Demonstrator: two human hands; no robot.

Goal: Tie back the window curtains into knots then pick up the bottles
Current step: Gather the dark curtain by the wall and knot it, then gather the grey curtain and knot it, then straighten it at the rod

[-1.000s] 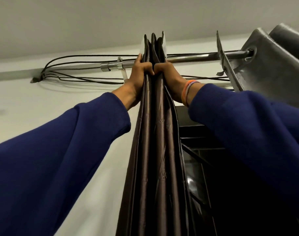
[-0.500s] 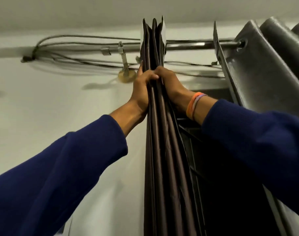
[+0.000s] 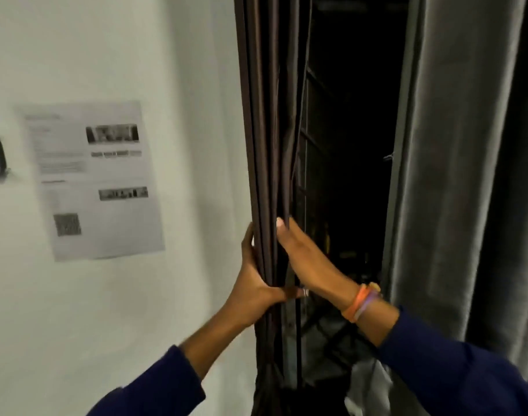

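step: gathering brown curtain | left hand grips bundle, right hand seemingly pressing flat | next: twist into knot

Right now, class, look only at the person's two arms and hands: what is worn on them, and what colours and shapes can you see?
Both arms wear long, dark navy blue sleeves, the left sleeve and the right sleeve, pushed back to leave the forearms bare. The right wrist carries two thin bands side by side: an orange band and a pale lilac band. The left hand and right hand are bare, with no gloves and no rings visible.
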